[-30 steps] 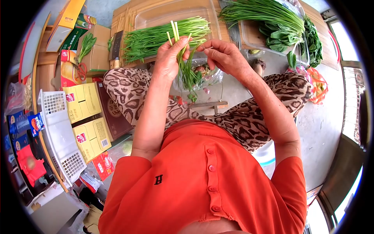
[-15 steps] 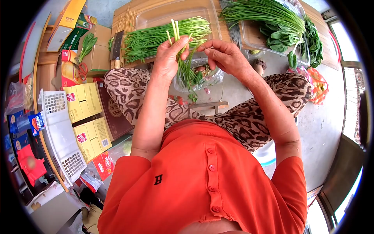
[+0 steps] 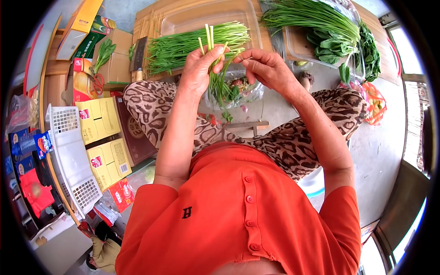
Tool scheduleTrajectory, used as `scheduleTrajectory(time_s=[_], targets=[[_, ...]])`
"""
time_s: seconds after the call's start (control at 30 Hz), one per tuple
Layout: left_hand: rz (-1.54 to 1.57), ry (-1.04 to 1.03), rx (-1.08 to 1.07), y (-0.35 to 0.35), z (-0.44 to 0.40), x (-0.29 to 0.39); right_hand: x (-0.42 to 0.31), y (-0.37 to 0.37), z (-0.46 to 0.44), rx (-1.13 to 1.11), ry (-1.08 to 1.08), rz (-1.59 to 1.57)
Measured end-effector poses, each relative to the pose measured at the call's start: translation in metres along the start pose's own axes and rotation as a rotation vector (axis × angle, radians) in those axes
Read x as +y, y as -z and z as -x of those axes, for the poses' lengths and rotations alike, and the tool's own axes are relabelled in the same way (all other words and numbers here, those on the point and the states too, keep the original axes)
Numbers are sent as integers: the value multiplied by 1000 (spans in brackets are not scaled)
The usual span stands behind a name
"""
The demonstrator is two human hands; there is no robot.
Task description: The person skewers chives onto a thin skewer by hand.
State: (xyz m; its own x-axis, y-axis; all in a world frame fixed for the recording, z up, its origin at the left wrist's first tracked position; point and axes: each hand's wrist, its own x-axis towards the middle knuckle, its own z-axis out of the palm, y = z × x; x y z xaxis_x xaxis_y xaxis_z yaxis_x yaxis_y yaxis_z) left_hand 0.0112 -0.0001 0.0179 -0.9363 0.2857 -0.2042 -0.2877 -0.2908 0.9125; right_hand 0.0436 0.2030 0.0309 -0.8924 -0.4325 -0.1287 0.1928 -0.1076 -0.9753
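Observation:
My left hand [image 3: 200,68] is closed around a small bunch of garlic chives [image 3: 219,89]. Their pale stem ends poke up above the fingers, while the green leaves hang down below. Beside it, my right hand [image 3: 265,66] pinches a thin strand at the bunch's upper right side; the fingertips partly hide it. Behind both hands, a large pile of garlic chives [image 3: 172,50] lies across a clear plastic tray [image 3: 183,18]. Under the bunch, a clear plastic bag [image 3: 251,94] with scraps sits on the floor.
A cleaver [image 3: 140,55] lies left of the chive pile. Leafy greens [image 3: 327,43] and long chives [image 3: 316,18] fill another tray at right. Yellow boxes [image 3: 96,120], a white plastic basket [image 3: 73,151] and red scissors [image 3: 98,84] are at left. A wooden stool [image 3: 247,124] stands between the legs.
Both hands stay nearly in place, with the left still holding the bunch. The right fingertips have shifted slightly beside the stems, and the view has moved a little.

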Motion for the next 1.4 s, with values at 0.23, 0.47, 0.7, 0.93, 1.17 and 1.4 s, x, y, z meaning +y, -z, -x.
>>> scheduleTrajectory(time_s=[0.23,0.47,0.7,0.93,1.17,1.4], targets=[[-4,-5,-5,-2,3,3,0,-1,0,-14,7,-3],[-44,-7,-11,-5,5,-7,-2,-3,-2,18,-35,2],[-319,-114,54,-2,-2,-13,1,1,-4,89,-99,-23],[-329,-191,124,10,0,-1,-4,7,-2,149,-93,-8],[-331,-269,187,22,-5,-8,-4,13,-2,190,-56,1],[-72,-250,106,5,-1,0,0,4,-2,122,-40,-33]])
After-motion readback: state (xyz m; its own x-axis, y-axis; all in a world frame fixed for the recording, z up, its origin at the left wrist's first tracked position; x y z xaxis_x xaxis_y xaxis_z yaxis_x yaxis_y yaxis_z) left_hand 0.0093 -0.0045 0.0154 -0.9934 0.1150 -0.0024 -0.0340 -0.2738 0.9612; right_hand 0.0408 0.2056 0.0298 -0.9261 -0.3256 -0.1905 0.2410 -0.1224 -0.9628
